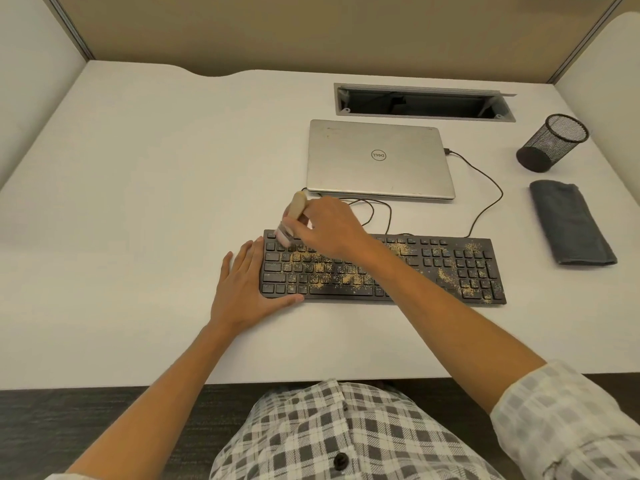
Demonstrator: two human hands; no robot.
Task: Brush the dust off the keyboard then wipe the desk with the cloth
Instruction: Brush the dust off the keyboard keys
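Brush [292, 220] gripped by right hand [329, 226], seemingly touching keyboard [433, 268]

Desk [145, 188] — keyboard [460, 268], laptop [379, 157] (shut), cloth [571, 223].

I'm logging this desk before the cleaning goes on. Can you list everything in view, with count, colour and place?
desk: one, white, fills the view
keyboard: one, black, front centre, tan dust scattered over its keys
brush: one, pale wooden handle, over the keyboard's far left corner
laptop: one, silver, lid closed, behind the keyboard
cables: dark, between laptop and keyboard
cloth: one, dark grey, folded, right of the keyboard
pen cup: one, black mesh, behind the cloth
cable slot: one, grey, far edge
left hand: flat against the keyboard's left end
right hand: holds the brush
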